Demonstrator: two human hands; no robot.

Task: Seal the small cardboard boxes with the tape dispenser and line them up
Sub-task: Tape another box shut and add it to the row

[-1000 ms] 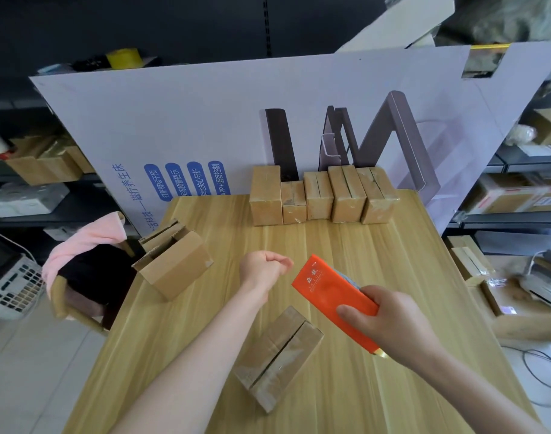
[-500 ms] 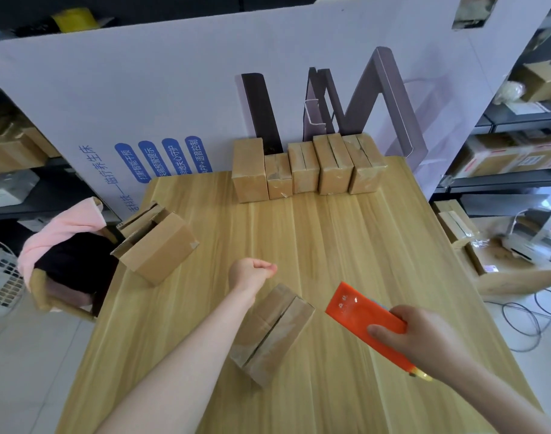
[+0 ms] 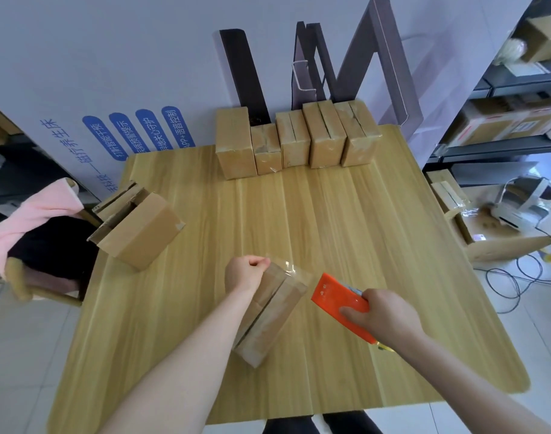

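Five boxes (image 3: 296,137) lined top centre; our left fingers (image 3: 257,263) pinch tape (image 3: 292,271) over the sixth box (image 3: 272,311), right hand (image 3: 385,317) gripping the tape dispenser (image 3: 333,297); one open box (image 3: 139,228) remains.

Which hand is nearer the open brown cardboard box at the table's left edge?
Left. The left hand, holding clear tape, is right of the open brown cardboard box; the right hand, gripping the orange tape dispenser, is farther right, beyond the small box being taped.

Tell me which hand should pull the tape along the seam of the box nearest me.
Right. The right hand grips the orange plastic tape dispenser beside the small brown cardboard box. The left hand is curled at the box's far end, apparently pinning the clear tape there.
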